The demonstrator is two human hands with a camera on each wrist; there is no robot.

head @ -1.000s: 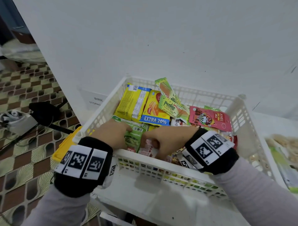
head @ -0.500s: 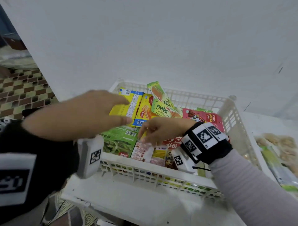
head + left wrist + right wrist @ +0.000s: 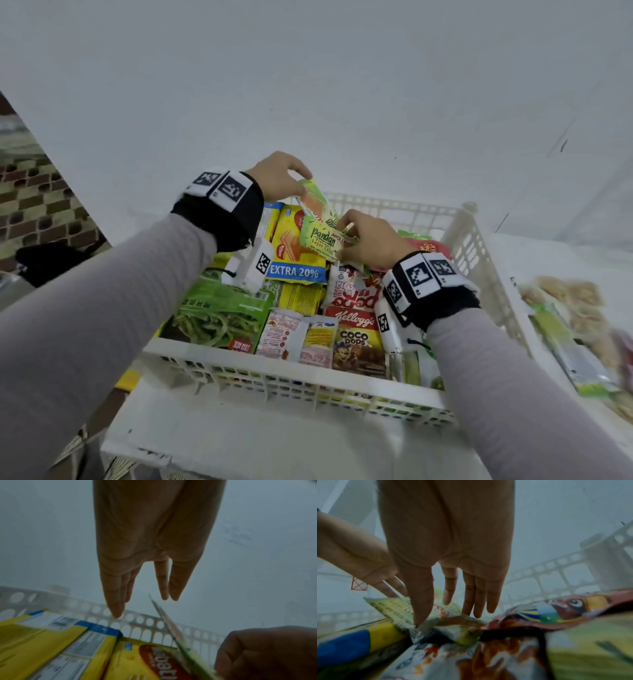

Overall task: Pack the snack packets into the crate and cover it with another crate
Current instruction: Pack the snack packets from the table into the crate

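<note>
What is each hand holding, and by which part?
Both hold the Pandan packet: left hand pinches its top end, right hand its lower right edge.

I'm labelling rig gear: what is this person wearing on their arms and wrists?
Both arms wear pale grey long sleeves. Each wrist carries a black band: the left wristband and right wristband both bear white tiles printed with black square-pattern markers. A small white camera block with its own marker hangs under the left wrist.
</note>
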